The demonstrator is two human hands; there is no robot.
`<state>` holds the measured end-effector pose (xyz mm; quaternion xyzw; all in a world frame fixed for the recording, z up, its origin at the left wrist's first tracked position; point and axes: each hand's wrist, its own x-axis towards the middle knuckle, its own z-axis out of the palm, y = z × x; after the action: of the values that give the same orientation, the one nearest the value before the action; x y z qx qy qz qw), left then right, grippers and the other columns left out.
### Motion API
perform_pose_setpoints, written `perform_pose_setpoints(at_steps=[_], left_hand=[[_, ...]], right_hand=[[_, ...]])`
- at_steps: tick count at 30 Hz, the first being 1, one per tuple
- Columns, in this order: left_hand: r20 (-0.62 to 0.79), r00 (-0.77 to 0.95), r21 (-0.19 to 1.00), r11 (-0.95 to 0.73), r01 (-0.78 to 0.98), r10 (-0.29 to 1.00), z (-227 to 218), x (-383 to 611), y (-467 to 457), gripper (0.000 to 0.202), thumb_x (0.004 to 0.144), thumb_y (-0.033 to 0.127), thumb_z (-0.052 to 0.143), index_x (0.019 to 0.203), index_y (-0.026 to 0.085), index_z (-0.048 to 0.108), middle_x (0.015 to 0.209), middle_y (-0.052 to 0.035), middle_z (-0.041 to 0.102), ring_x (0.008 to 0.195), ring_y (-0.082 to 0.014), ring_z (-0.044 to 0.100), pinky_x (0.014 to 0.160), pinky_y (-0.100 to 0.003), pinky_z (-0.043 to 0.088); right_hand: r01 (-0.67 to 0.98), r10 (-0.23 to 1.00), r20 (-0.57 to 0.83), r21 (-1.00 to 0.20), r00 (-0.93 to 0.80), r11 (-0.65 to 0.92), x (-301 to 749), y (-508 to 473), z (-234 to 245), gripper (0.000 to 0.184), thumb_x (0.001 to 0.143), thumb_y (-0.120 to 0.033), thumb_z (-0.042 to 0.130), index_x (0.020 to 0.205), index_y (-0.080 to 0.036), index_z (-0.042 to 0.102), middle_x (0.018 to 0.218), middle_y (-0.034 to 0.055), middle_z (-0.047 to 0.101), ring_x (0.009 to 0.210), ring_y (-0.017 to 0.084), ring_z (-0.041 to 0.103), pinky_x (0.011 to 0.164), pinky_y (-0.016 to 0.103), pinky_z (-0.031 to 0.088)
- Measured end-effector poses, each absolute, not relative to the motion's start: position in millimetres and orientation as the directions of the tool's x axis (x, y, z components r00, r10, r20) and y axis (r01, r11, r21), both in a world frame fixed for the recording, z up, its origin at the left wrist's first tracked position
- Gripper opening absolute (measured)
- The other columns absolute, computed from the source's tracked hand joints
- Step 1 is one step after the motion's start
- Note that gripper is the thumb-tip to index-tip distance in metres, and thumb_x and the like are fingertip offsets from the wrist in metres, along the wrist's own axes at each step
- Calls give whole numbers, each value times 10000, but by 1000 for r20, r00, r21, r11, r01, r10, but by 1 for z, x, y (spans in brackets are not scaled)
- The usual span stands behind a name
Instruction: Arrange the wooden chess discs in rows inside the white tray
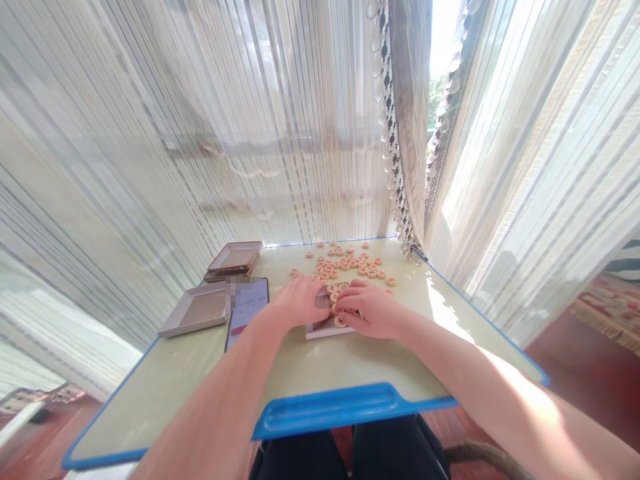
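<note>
1. Right grip: fingers curled over round, pale wooden pieces with dark characters; I can't tell if any is pinched.
2. Left grip: at the shallow, pale rectangular box, probably steadying it; hold unclear. Pieces lie inside, box on cream, blue-edged desk.
3. Characters too small to read; black-edged phone's digits blurred.

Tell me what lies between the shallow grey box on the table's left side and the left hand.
In the head view, a phone lies there, screen up, between the shallow grey box and the left hand.
</note>
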<state>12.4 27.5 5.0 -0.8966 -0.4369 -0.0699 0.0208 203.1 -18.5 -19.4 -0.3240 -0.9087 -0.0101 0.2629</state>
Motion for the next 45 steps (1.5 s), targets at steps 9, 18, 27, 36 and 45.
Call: perform_pose_setpoints(at_steps=[9, 18, 27, 36, 45], left_hand=[[151, 609, 48, -621, 783, 779, 4, 11, 29, 365, 662, 474, 613, 925, 221, 637, 946, -45, 664, 907, -229, 597, 822, -318, 477], [154, 596, 42, -608, 793, 788, 3, 10, 31, 285, 770, 349, 537, 999, 220, 648, 980, -51, 673, 944, -222, 596, 835, -302, 460], [201, 597, -37, -603, 797, 776, -4, 14, 35, 315, 822, 394, 477, 1019, 207, 636, 994, -65, 677, 928, -241, 602, 808, -323, 459], [179, 582, -37, -585, 810, 793, -2, 15, 34, 329, 837, 403, 460, 1047, 208, 622, 1022, -61, 674, 945, -233, 596, 813, -314, 449], [193, 568, -61, -568, 821, 800, -3, 17, 37, 292, 886, 275, 372, 978, 207, 640, 996, -49, 685, 935, -227, 600, 820, -335, 452]], right_hand=[[604, 585, 504, -148, -635, 783, 204, -20, -18, 164, 854, -213, 508, 824, -205, 669, 888, 42, 678, 810, 157, 534, 768, 286, 409], [678, 625, 548, -136, -556, 722, 210, -11, -24, 187, 868, -233, 498, 856, -186, 678, 918, 60, 675, 806, 178, 510, 801, 331, 405], [702, 659, 496, -130, -565, 700, 206, -11, -23, 239, 890, -282, 477, 942, -206, 697, 986, 57, 676, 825, 178, 513, 791, 326, 405], [729, 711, 451, -173, -540, 663, 205, -13, -24, 261, 889, -331, 481, 963, -224, 707, 1001, 49, 663, 848, 182, 499, 776, 318, 415], [753, 717, 505, -181, -481, 633, 205, -8, -26, 243, 878, -320, 502, 960, -221, 708, 961, 65, 646, 890, 203, 493, 822, 351, 414]])
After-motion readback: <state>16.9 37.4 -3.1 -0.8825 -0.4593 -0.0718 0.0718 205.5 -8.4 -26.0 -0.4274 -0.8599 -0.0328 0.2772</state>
